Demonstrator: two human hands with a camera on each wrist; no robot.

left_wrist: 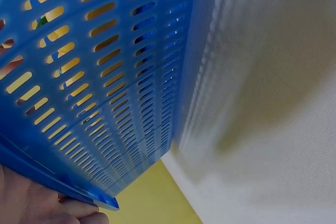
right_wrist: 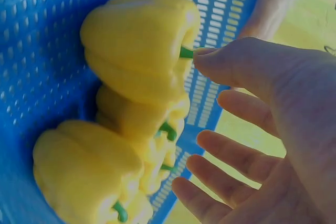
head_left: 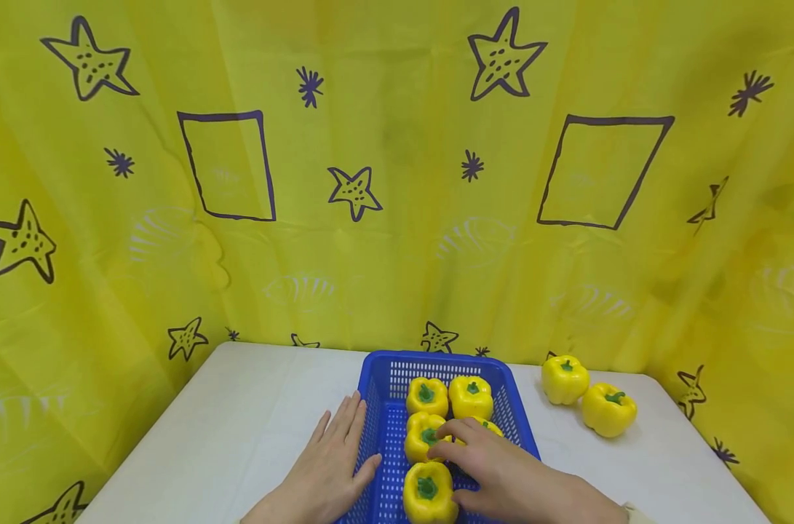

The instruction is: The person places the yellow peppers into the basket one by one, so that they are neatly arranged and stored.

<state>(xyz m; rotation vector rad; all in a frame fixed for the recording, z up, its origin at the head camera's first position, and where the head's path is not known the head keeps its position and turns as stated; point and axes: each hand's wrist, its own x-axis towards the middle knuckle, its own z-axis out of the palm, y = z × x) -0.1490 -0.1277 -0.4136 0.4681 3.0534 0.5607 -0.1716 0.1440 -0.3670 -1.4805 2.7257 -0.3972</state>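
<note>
A blue plastic basket (head_left: 385, 422) with slotted walls holds several yellow bell peppers (head_left: 428, 397), standing with their green stems up. My left hand (head_left: 327, 466) rests along the basket's left rim, its fingers straight and the thumb over the inner side. In the left wrist view, its fingers (left_wrist: 79, 211) lie against the rim. My right hand (head_left: 495, 466) hovers over the peppers, partly hiding one in the right-hand row. In the right wrist view its fingers are spread and loosely bent, holding nothing; the thumb (right_wrist: 226, 64) is by the stem of one bell pepper (right_wrist: 139, 40).
Two more yellow bell peppers, a rear one (head_left: 565, 380) and a nearer one (head_left: 609, 410), sit on the white table (head_left: 266, 400) right of the basket. A yellow curtain (head_left: 397, 276) with drawn stars hangs behind and beside the table.
</note>
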